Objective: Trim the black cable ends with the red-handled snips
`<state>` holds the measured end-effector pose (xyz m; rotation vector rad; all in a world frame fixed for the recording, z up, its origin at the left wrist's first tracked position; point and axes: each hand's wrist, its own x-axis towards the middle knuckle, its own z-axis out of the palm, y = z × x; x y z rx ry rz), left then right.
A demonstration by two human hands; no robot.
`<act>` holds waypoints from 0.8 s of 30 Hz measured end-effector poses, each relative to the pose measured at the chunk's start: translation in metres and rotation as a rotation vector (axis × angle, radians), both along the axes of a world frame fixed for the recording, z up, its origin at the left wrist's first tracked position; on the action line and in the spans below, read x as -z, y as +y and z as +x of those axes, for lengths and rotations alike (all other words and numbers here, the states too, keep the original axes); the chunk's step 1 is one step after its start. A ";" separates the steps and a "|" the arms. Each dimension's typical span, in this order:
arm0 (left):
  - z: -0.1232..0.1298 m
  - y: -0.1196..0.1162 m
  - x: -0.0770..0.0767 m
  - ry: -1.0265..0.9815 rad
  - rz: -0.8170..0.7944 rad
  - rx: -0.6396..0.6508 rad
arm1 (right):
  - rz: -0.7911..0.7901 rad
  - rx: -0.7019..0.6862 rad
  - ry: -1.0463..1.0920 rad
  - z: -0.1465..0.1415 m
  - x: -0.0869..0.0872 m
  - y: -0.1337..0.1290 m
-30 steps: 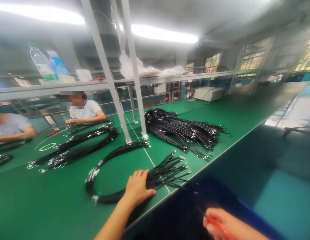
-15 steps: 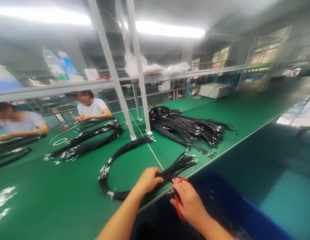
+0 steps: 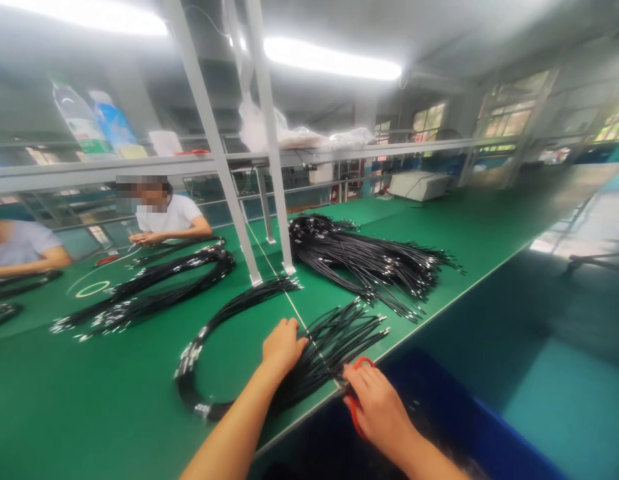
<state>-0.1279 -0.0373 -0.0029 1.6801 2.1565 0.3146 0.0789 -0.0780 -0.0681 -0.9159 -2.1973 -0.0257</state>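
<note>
A loop of thin black cables (image 3: 189,383) with silvery ends lies near the table's front edge, its near end fanned out. My left hand (image 3: 283,348) rests at the fan's left side, palm down, thumb and fingers apart; some fingertips are hidden. My right hand (image 3: 376,400) is closed around red-handled scissors (image 3: 358,421) just past the table edge. Their dark blades are mostly hidden and blurred, pointing left near the front cables. Shiny wraps (image 3: 190,357) circle the loop at its left bend.
A large heap of black cables (image 3: 369,257) lies behind on the green table (image 3: 114,407). More cable loops (image 3: 164,283) are at left, near two seated co-workers. Metal posts (image 3: 272,133) hold up a shelf. A blue bin (image 3: 489,427) stands below the front edge.
The near cable end has spread from a tight bunch into a wide fan. My left hand has shifted left and slightly up; my right hand with the scissors stays nearly in place.
</note>
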 end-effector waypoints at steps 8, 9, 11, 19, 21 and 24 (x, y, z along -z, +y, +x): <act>0.005 0.016 0.007 -0.111 -0.043 0.043 | 0.066 0.051 -0.109 0.003 -0.005 0.022; 0.005 0.016 0.008 -0.103 -0.039 0.039 | 0.070 0.056 -0.127 0.002 -0.007 0.027; 0.008 0.016 0.008 -0.045 -0.010 0.023 | 0.065 0.063 -0.162 -0.001 -0.011 0.037; -0.044 -0.022 -0.029 0.247 0.099 -0.158 | -0.046 0.104 -0.136 0.013 -0.010 0.055; -0.077 -0.043 -0.037 0.334 0.092 -0.326 | -0.074 0.063 -0.114 0.010 -0.016 0.058; -0.115 -0.072 -0.038 0.397 0.043 -0.567 | -0.112 -0.058 -0.119 -0.011 -0.025 0.066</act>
